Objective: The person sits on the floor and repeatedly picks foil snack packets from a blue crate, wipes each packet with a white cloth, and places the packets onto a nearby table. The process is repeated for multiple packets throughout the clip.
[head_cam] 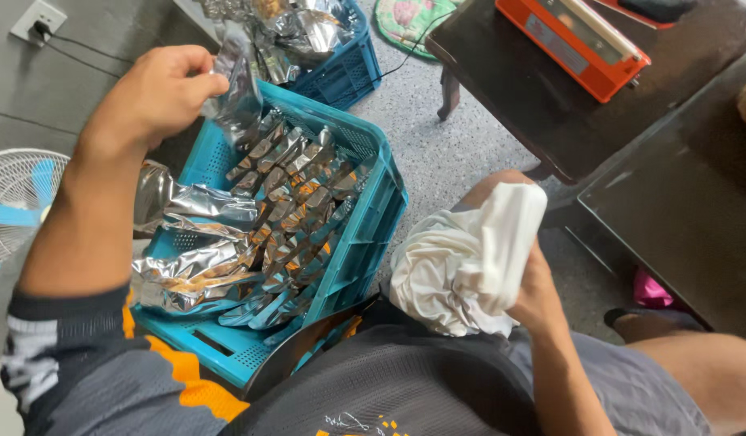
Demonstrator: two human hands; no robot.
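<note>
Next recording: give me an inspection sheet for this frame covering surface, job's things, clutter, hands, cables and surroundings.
Surface: grey speckled floor; dark tables at right.
Job's things: blue crate by the person's knees, filled with silver foil pouches lying in overlapping rows; one foil pouch lifted above it; white cloth.
Clutter: second blue crate behind, heaped with crumpled foil.
Hands: left hand pinches the lifted pouch; right hand grips the white cloth.
Cables: black cord plugged into a wall socket; another cord crosses the floor near the far crate.
Surroundings: orange machine on a table, white fan at left.
</note>
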